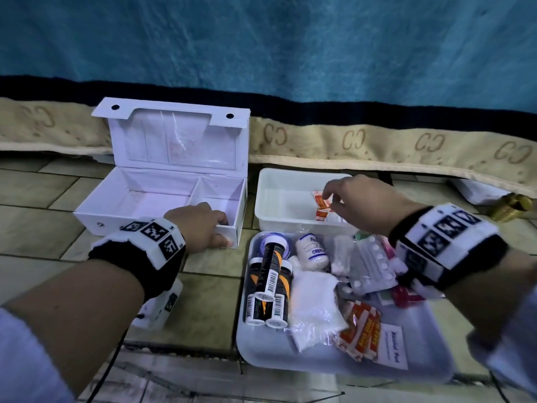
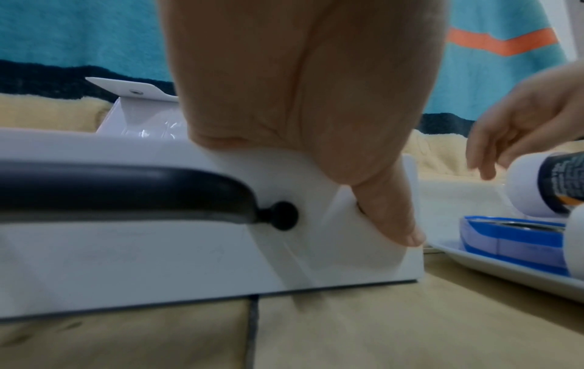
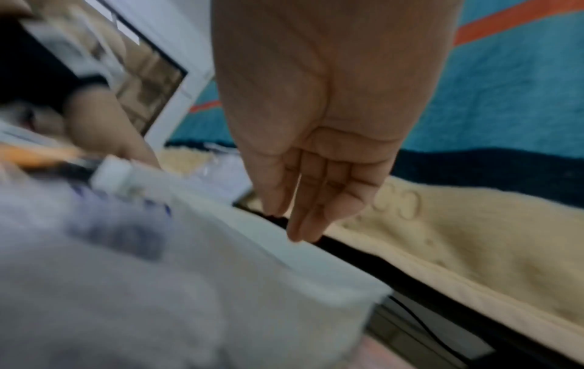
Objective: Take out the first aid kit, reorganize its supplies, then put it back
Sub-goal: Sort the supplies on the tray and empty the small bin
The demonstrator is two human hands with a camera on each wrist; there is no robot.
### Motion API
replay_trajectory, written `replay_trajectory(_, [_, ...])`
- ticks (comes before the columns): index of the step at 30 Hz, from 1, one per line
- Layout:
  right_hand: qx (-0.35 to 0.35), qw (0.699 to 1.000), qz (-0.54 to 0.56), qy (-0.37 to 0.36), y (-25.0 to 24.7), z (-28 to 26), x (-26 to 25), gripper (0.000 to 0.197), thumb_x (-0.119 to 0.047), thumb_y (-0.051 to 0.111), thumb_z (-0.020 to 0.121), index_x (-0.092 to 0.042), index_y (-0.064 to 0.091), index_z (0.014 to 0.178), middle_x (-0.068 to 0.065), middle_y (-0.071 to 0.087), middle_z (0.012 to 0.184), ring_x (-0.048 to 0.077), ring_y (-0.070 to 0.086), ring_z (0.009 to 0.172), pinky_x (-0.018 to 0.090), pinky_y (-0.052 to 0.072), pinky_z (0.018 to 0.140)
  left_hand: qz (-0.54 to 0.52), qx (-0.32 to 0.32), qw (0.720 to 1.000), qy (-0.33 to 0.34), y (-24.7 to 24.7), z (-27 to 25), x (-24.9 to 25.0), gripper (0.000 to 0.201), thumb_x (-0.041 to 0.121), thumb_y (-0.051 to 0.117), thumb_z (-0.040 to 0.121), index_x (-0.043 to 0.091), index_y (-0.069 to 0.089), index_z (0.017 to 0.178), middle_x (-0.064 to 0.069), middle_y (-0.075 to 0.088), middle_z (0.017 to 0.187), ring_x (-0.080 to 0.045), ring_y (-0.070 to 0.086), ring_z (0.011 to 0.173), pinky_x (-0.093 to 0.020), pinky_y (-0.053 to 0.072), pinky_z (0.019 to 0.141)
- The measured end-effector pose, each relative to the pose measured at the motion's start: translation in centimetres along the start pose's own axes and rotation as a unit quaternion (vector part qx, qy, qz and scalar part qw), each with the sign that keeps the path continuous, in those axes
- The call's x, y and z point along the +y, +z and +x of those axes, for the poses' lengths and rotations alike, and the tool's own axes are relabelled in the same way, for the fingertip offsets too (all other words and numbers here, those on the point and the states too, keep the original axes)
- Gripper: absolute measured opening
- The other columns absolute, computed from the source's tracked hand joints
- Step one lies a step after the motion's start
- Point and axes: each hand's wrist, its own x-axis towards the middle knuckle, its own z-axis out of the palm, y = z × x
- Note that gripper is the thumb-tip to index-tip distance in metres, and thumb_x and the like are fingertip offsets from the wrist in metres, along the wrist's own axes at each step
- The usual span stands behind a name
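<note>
Left hand [image 1: 200, 225] low, arm stretched forward, fingers hooked over white edge, thumb [image 2: 392, 219] pressed flat on outer face. Right hand [image 1: 363, 203] out in front, raised, palm down, fingers [image 3: 303, 199] relaxed, pointing downward, nothing gripped. Marker bands on both wrists.

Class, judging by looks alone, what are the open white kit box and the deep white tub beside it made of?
Kit box: seemingly rigid plastic or coated board; flat matte panels, sharp corners. Tub: probably moulded plastic; smooth, rounded rim, slightly translucent walls.
</note>
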Motion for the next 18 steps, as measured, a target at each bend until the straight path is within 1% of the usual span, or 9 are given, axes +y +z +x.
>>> replay_trajectory(2, [-0.072, 0.995, -0.058, 0.025, 0.8, 1.6, 1.0, 0.024, -0.026, 0.053, 0.089, -0.024, 0.06, 0.112, 0.004, 0.065, 0.111, 0.025, 0.061, 0.098, 0.033, 0.052, 0.08, 0.002, 0.001, 1.0, -0.002, 0.0, 0.0, 0.1, 0.054, 0.059, 0.05, 0.085, 0.033, 0.043, 0.132, 0.0, 0.044, 0.131, -0.022, 0.052, 0.114, -0.035, 0.043, 0.089])
replay_trajectory(4, [-0.122, 0.988, -0.088, 0.034, 1.3, 2.6, 1.1, 0.029, -0.026, 0.058, 0.087, -0.019, 0.06, 0.116, 0.005, 0.063, 0.114, 0.025, 0.06, 0.102, 0.03, 0.049, 0.08, 0.001, 0.001, 1.0, -0.003, -0.1, -0.1, 0.1, 0.054, 0.059, 0.05, 0.086, 0.033, 0.043, 0.132, 0.0, 0.044, 0.131, -0.022, 0.052, 0.115, -0.034, 0.042, 0.088])
replay_trajectory(7, [-0.164, 0.982, -0.09, 0.034, 1.6, 3.5, 0.9, 0.033, -0.026, 0.06, 0.086, -0.011, 0.063, 0.115, 0.007, 0.065, 0.115, 0.024, 0.06, 0.106, 0.033, 0.051, 0.088, -0.001, 0.003, 1.0, -0.002, 0.0, 0.0, 0.0, 0.053, 0.059, 0.051, 0.085, 0.033, 0.044, 0.131, 0.0, 0.044, 0.13, -0.022, 0.052, 0.114, -0.034, 0.042, 0.087])
replay_trajectory(8, [-0.17, 0.981, -0.09, 0.034, 1.7, 3.7, 0.9, 0.033, -0.025, 0.06, 0.086, -0.009, 0.063, 0.115, 0.008, 0.065, 0.116, 0.025, 0.06, 0.106, 0.033, 0.051, 0.089, -0.002, 0.003, 1.0, -0.002, 0.0, 0.0, 0.0, 0.053, 0.059, 0.051, 0.085, 0.033, 0.044, 0.131, 0.0, 0.045, 0.13, -0.022, 0.052, 0.113, -0.034, 0.042, 0.087])
replay_trajectory(10, [-0.171, 0.98, -0.093, 0.039, 2.0, 4.0, 1.0, 0.032, -0.023, 0.061, 0.085, -0.005, 0.064, 0.111, 0.009, 0.066, 0.112, 0.026, 0.062, 0.1, 0.032, 0.052, 0.083, -0.002, 0.005, 1.0, -0.003, 0.0, 0.0, 0.1, 0.053, 0.059, 0.051, 0.085, 0.033, 0.044, 0.131, 0.0, 0.045, 0.13, -0.022, 0.052, 0.114, -0.035, 0.043, 0.088])
replay_trajectory(12, [-0.164, 0.98, -0.099, 0.045, 1.9, 3.8, 0.8, 0.019, -0.019, 0.063, 0.083, -0.006, 0.066, 0.097, 0.008, 0.066, 0.101, 0.025, 0.06, 0.085, 0.028, 0.048, 0.07, -0.001, 0.006, 1.0, -0.004, 0.0, 0.0, 0.0, 0.054, 0.059, 0.051, 0.085, 0.033, 0.044, 0.131, 0.0, 0.044, 0.131, -0.022, 0.052, 0.115, -0.035, 0.043, 0.089])
replay_trajectory(13, [-0.152, 0.982, -0.095, 0.051, 1.7, 3.7, 0.8, 0.012, -0.017, 0.065, 0.082, -0.008, 0.065, 0.09, 0.007, 0.064, 0.094, 0.025, 0.058, 0.08, 0.028, 0.045, 0.067, -0.002, 0.006, 1.0, -0.004, 0.1, 0.0, 0.0, 0.054, 0.059, 0.051, 0.085, 0.033, 0.044, 0.132, 0.0, 0.044, 0.131, -0.022, 0.051, 0.115, -0.035, 0.042, 0.089])
replay_trajectory(15, [-0.104, 0.991, -0.056, 0.062, 0.9, 3.1, 0.9, 0.004, -0.013, 0.066, 0.081, -0.014, 0.065, 0.085, 0.007, 0.064, 0.091, 0.027, 0.06, 0.082, 0.028, 0.044, 0.066, -0.004, 0.006, 1.0, -0.003, 0.1, 0.0, 0.0, 0.054, 0.059, 0.051, 0.085, 0.033, 0.043, 0.132, 0.0, 0.044, 0.131, -0.022, 0.051, 0.115, -0.035, 0.042, 0.089])
replay_trajectory(18, [-0.005, 0.996, 0.048, 0.076, -0.6, 2.1, 1.6, 0.008, -0.013, 0.063, 0.084, -0.016, 0.069, 0.089, 0.007, 0.068, 0.095, 0.027, 0.062, 0.089, 0.029, 0.047, 0.072, -0.008, 0.01, 1.0, -0.004, 0.2, 0.1, -0.1, 0.053, 0.059, 0.051, 0.085, 0.034, 0.044, 0.131, 0.001, 0.044, 0.13, -0.022, 0.052, 0.114, -0.034, 0.042, 0.088])
